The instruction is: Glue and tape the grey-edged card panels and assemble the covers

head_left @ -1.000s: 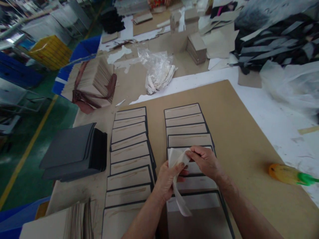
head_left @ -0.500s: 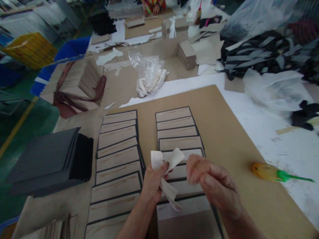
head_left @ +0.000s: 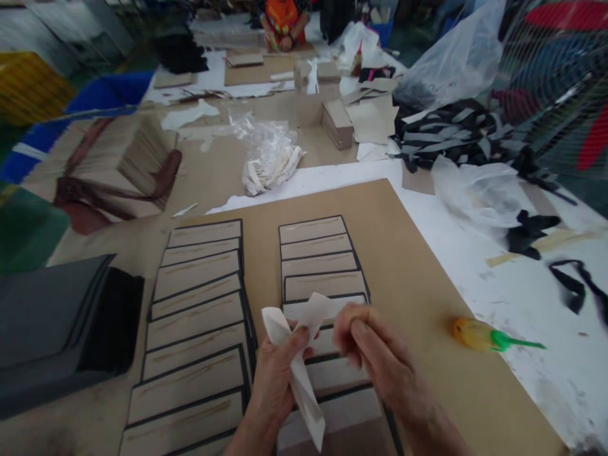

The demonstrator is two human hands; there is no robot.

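Note:
My left hand (head_left: 280, 367) is closed around several white strips (head_left: 306, 396), which fan out above the thumb and hang below the fist. Close to its right, my right hand (head_left: 375, 348) is curled with fingertips pressed together, slightly blurred; whatever it may pinch near the strips' upper ends cannot be made out. Beneath both hands runs a column of overlapping dark-edged beige panels (head_left: 320, 263); those nearer me carry a pale band. Left of it lies a second column of similar panels (head_left: 194, 329) with brownish streaks along them.
A brown board (head_left: 408, 272) lies under the panels. To the right is an orange bottle with a green nozzle (head_left: 475, 334). Dark grey sheets (head_left: 47, 316) are stacked at left, behind them a tied bundle (head_left: 118, 158). A plastic bag of strips (head_left: 270, 164) lies ahead; a co-worker (head_left: 285, 25) is beyond.
The view has shifted, so the table's things appear farther left. The strips in my left hand have turned and hang longer below it. My right hand has come closer to their upper ends.

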